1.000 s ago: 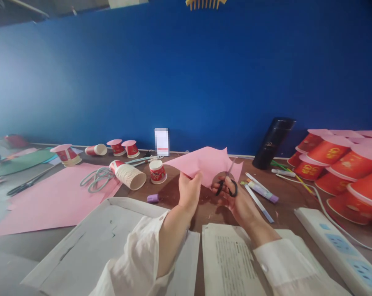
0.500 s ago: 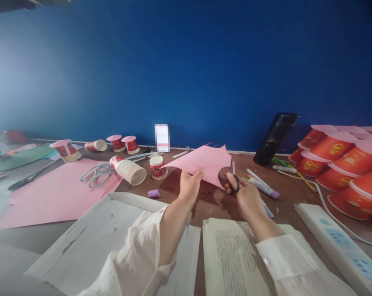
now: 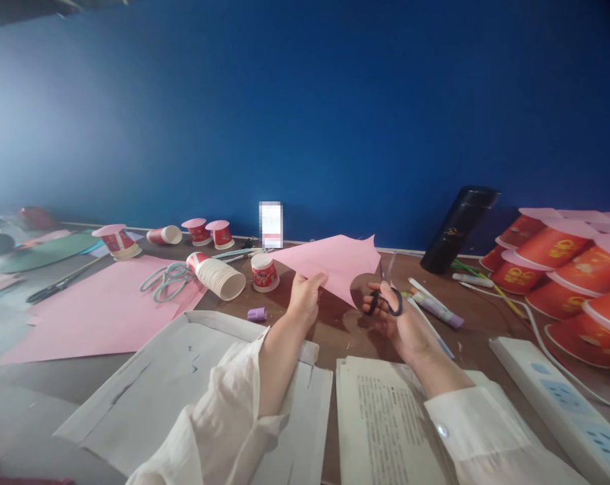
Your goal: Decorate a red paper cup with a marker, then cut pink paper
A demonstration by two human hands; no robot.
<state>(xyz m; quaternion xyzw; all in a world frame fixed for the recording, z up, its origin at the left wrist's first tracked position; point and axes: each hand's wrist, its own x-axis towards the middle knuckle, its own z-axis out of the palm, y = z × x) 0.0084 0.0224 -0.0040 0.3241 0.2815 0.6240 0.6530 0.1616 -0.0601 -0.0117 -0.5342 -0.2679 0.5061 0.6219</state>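
My left hand pinches the near edge of a pink paper sheet and holds it up over the brown table. A rounded notch is cut into the sheet's right edge. My right hand grips black-handled scissors, fingers through the loops, blades pointing up beside that notch. A red paper cup stands upside down just left of the sheet, and a stack of cups lies on its side beyond it.
A large pink sheet and grey cord lie at left, with other scissors. White papers and a printed page sit near me. Pens, a black flask, red cups and a power strip fill the right.
The pink sheet has turned and dropped lower in my left hand. The scissors have come off its right edge, and their handles have spread apart. The view has shifted slightly.
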